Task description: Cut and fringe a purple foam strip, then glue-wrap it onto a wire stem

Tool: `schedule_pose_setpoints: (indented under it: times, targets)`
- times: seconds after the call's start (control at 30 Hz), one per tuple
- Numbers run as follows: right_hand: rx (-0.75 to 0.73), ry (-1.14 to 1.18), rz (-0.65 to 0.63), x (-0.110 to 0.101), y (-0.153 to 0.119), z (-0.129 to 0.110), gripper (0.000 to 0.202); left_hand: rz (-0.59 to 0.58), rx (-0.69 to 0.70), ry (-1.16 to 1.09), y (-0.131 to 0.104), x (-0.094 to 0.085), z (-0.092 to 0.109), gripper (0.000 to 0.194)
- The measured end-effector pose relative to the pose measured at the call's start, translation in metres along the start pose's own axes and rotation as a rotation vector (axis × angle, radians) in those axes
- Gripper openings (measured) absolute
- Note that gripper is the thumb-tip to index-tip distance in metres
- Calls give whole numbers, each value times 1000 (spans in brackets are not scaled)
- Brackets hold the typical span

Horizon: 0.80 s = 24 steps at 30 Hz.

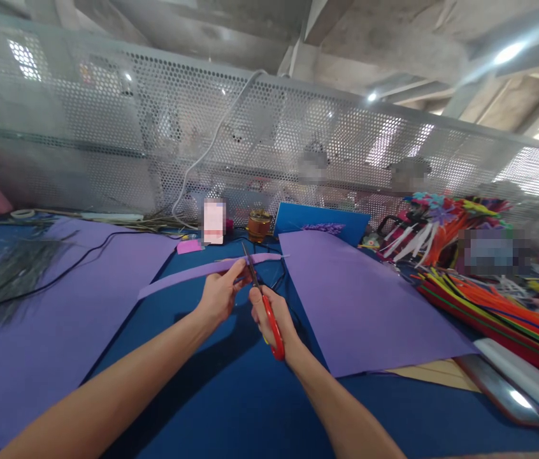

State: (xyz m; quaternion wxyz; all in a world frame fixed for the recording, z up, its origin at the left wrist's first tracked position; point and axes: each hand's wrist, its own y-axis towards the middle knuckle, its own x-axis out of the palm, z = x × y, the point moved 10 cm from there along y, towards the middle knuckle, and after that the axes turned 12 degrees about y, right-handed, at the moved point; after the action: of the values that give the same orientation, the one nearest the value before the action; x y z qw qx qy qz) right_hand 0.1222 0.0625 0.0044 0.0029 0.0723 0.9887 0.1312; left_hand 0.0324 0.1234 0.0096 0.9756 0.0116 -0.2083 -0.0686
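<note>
A long, narrow purple strip [178, 276] is pinched in my left hand [222, 292], its one end hanging out to the left and the other reaching right past the scissors. My right hand [272, 315] grips red-handled scissors [273, 328], their dark blades pointing up and away, apart around the strip just right of my left fingertips. Both hands are above the blue table surface [231, 395]. Large purple sheets lie on either side, one at the left [92, 287] and one at the right [369, 306].
Grey stems [11, 274] and a black cable lie over the left sheet. Behind are a pink-and-white card [213, 222], an amber jar [258, 225], a blue board [346, 220] and a perforated metal screen [250, 127]. Colourful pipe cleaners [503, 306] pile up at the right.
</note>
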Motion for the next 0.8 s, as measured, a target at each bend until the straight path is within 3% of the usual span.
schedule_pose_setpoints:
  times: [0.8]
  targets:
    - [76,72,-4,3,-3,7,45,24,-27,6,0,-3,-3,25]
